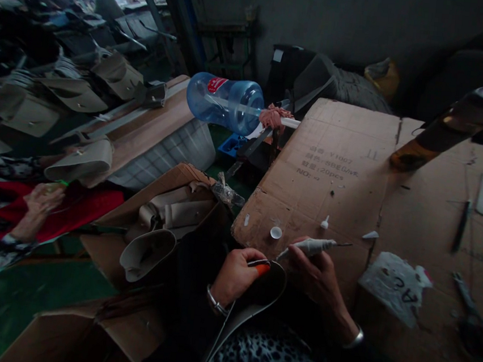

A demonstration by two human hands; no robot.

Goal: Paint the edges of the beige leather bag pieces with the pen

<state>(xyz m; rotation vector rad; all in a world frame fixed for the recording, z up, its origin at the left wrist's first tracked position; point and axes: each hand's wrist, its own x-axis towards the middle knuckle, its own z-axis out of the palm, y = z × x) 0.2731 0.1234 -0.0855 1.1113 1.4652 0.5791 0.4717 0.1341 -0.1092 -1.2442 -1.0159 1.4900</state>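
**White Bottle (312,246) at Curved Panel's (234,321) Rim**

At lower centre of the frame, the left hand (233,276) grips the curved panel and an orange item (262,269). The right hand (318,275) grasps the white bottle, its tip at the rim; contact is too small to tell. Just above, a white cup (276,232) sits on the cardboard-topped counter (303,207). A blue jug (227,103) lies upper centre; a co-worker's hand (44,201) shows at left.

L hand (235,274): ungloved; narrow silver-col. band (216,302) at wrist, shiny, clasp detail n/a (too dim). R hand (318,272): also ungloved, w/ pale, shiny wristband (355,337) nr dark sleeve (373,361), approx. black. Lower body: animal-print garment (269,359), blk spots on pale blue-grey.
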